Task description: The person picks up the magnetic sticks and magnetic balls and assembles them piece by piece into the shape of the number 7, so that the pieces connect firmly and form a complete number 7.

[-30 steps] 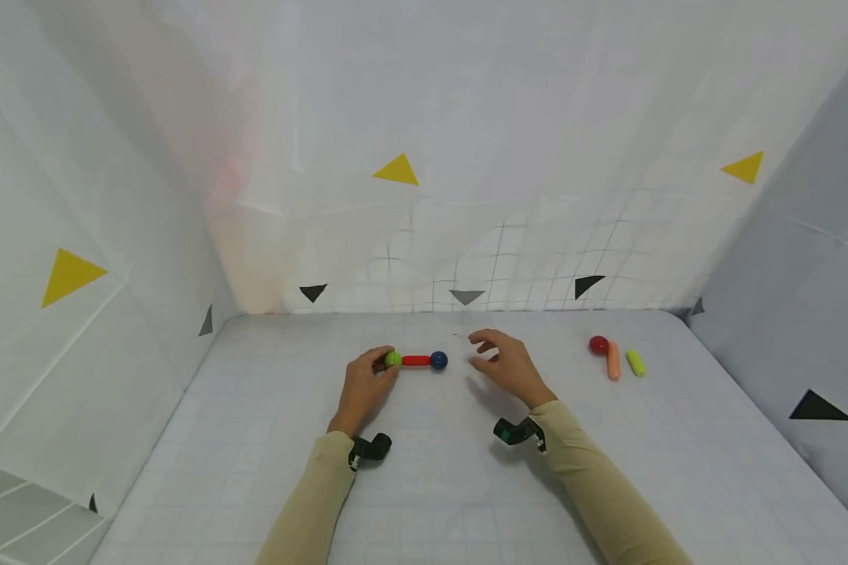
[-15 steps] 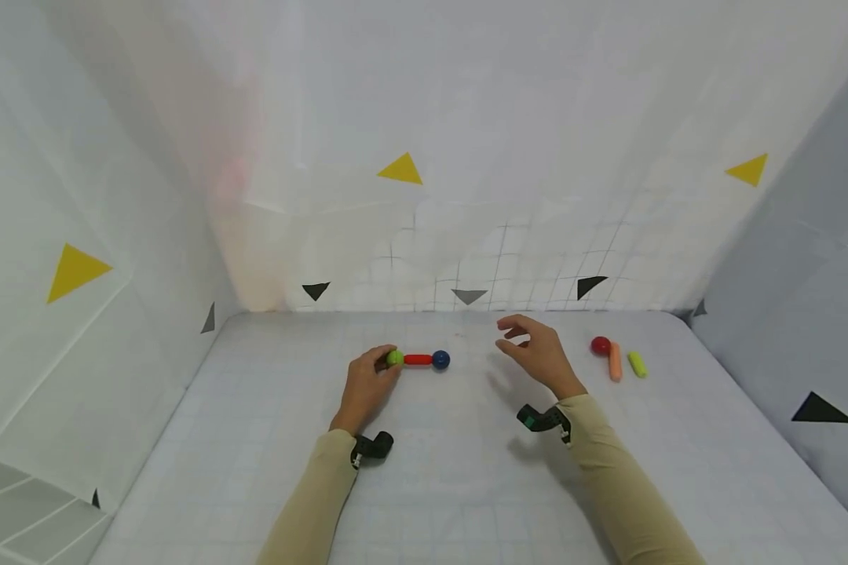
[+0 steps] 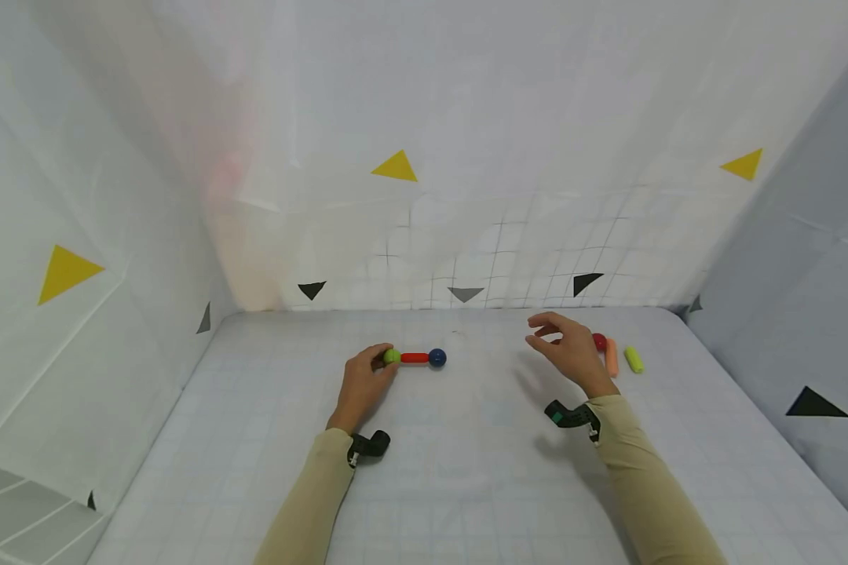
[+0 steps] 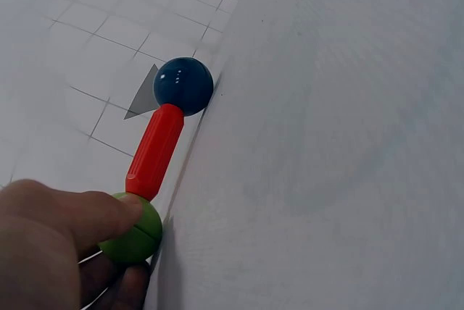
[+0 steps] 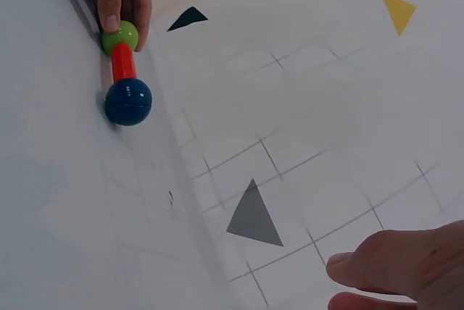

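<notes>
My left hand (image 3: pixel 363 384) pinches a green ball (image 3: pixel 392 356) between thumb and fingers. From that ball a red rod (image 3: pixel 414 358) runs right to a dark blue ball (image 3: pixel 436 358), the three joined in a line. The left wrist view shows the thumb on the green ball (image 4: pixel 135 237), with the red rod (image 4: pixel 156 152) and blue ball (image 4: pixel 183 86) beyond. My right hand (image 3: pixel 569 353) holds nothing, its fingers loosely bent above the table, just left of a red ball (image 3: pixel 600 342) that it partly hides.
An orange rod (image 3: pixel 611 358) lies beside the red ball, and a yellow-green rod (image 3: pixel 634 359) farther right. White walls with yellow and black triangles stand behind and at both sides of the white table (image 3: pixel 452 486).
My right hand has moved away from the blue ball, rightward towards the red ball. The left hand keeps its pinch on the green ball and has stayed in place.
</notes>
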Tool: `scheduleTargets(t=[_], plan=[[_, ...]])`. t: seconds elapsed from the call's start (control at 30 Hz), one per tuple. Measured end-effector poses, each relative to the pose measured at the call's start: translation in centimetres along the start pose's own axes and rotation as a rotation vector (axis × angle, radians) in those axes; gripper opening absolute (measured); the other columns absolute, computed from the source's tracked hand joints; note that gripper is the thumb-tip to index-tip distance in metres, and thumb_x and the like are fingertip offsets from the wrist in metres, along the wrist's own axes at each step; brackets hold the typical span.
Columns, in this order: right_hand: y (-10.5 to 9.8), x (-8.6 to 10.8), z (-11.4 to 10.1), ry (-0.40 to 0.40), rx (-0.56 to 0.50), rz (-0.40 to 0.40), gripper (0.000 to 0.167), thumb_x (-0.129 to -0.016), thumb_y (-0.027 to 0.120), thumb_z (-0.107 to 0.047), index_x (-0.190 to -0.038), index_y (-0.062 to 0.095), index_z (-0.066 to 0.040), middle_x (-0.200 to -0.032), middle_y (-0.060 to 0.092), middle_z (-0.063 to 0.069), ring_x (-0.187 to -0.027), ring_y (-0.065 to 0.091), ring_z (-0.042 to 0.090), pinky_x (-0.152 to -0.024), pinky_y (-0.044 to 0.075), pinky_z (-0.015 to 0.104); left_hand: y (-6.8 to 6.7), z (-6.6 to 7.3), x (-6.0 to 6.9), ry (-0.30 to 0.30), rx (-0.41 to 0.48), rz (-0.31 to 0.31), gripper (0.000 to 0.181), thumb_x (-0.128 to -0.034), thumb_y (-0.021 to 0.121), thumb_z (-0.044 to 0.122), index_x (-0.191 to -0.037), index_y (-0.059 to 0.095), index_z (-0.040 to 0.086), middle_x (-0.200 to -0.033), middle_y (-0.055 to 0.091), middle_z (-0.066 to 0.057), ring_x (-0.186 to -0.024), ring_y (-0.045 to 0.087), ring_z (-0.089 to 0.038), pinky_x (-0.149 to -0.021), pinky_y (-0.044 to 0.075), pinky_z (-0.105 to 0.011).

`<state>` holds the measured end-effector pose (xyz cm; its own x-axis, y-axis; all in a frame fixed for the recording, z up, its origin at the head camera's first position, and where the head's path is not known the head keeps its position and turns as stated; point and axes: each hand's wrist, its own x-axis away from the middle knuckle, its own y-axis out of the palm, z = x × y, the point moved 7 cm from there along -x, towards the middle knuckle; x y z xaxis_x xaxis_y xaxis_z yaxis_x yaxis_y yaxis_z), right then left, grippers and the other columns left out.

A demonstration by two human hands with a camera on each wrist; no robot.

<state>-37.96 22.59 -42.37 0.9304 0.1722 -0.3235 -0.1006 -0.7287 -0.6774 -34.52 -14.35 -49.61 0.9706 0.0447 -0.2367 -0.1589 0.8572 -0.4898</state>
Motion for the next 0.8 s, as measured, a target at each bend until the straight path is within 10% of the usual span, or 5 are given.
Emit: scheduleTargets(t=[0.8], plan=[[-6.2,1.6,5.3,0.197,0.175,-0.279,0.057,-0.096,0.075,-0.019,-0.146,0.053,-0.004,-0.131,0.058,0.034,-0.103,0.06,0.045,-0.078,0.056,0.054,-0.3,-0.3,0.2,0.012,0.005,0.001,0.04,-0.0964,0.076,0.009,-0.135,0.067,0.003,-0.131,0.067,-0.011,-0.114,0.065,-0.024,-0.1,0.054,-0.039]])
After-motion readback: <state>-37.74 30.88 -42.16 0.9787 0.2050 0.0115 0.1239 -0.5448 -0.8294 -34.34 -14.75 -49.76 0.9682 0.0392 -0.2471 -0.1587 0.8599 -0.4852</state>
